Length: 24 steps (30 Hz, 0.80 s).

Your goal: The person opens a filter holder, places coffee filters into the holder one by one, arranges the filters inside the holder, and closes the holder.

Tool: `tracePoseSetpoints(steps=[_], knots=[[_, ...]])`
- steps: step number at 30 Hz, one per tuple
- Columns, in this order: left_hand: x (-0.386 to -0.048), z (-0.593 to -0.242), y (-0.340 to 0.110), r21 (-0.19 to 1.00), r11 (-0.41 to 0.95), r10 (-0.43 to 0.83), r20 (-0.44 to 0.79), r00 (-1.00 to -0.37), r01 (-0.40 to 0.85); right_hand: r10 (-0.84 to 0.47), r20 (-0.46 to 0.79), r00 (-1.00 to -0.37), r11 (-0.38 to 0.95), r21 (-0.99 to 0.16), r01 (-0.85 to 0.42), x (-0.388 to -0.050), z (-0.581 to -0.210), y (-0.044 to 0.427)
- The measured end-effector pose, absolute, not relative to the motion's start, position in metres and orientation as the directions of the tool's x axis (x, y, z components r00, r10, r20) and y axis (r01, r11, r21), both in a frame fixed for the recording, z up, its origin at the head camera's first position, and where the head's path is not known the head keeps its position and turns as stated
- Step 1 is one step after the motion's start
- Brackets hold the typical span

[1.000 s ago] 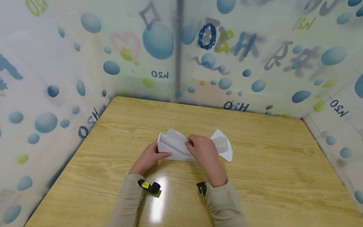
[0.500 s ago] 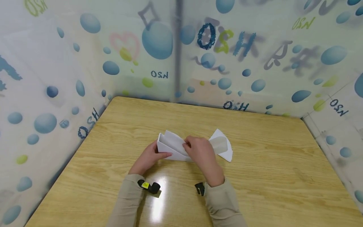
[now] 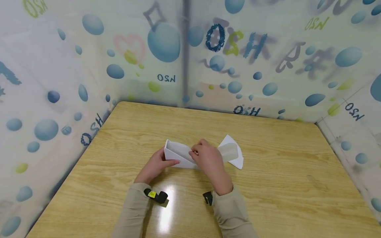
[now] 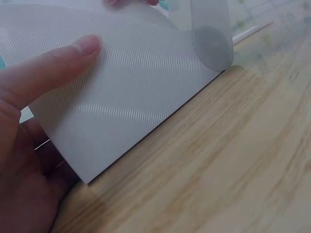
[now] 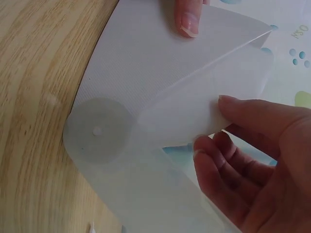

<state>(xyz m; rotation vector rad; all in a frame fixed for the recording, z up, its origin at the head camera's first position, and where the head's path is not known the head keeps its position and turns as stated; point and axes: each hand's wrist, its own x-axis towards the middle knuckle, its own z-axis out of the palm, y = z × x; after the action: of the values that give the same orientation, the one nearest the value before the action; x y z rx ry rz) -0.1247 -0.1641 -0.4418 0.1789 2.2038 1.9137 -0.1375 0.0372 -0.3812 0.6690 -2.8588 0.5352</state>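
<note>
Pale walls [image 3: 137,89] with blue and green spots and letters span the upper part of the head view and run down both edges. Below them, the wood-grained tabletop [image 3: 282,178] fills most of the lower frame. 2 beige sleeves [image 3: 131,211] rise from the bottom edge. At the centre, the white box [image 3: 186,163] rests on the tabletop, its ribbed front towards the lower edge. Of the hands, the left hand [image 3: 156,165] grips the box's left end, thumb flat on the ribbed face; the right hand [image 3: 209,160] pinches a white flap [image 5: 204,92] between thumb and fingers. Just right of centre lies a white fan-shaped piece [image 3: 239,163], partly covered by a translucent strip [image 3: 229,152]. In the right wrist view, the strip's rounded end overlaps the box's corner at the left of the frame. 2 black bands [image 3: 160,197] sit at the cuffs, the left with a yellow label [image 3: 152,194]. Smallest is a pale dot [image 5: 97,131] in the strip's rounded end.
</note>
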Motion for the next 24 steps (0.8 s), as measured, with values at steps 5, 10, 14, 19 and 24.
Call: tracePoseSetpoints(steps=[5, 10, 14, 19, 24], knots=[[-0.127, -0.450, -0.165, 0.990, 0.134, 0.230, -0.069, -0.971, -0.038, -0.397, 0.221, -0.891, 0.841, -0.300, -0.450, -0.138, -0.382, 0.037], [-0.132, -0.463, -0.167, 0.991, 0.132, 0.228, -0.041, -0.973, -0.011, -0.393, 0.248, -0.885, 0.848, -0.275, -0.454, -0.139, -0.387, 0.035], [-0.133, -0.466, -0.168, 0.991, 0.134, 0.231, -0.041, -0.972, -0.010, -0.365, 0.259, -0.894, 0.850, -0.298, -0.434, -0.139, -0.387, 0.034], [-0.130, -0.455, -0.167, 0.989, 0.143, 0.242, -0.071, -0.968, -0.037, -0.324, 0.289, -0.901, 0.839, -0.352, -0.415, -0.140, -0.386, 0.034], [-0.126, -0.443, -0.165, 0.988, 0.147, 0.246, -0.082, -0.966, -0.046, -0.332, 0.267, -0.905, 0.834, -0.364, -0.413, -0.141, -0.385, 0.034]])
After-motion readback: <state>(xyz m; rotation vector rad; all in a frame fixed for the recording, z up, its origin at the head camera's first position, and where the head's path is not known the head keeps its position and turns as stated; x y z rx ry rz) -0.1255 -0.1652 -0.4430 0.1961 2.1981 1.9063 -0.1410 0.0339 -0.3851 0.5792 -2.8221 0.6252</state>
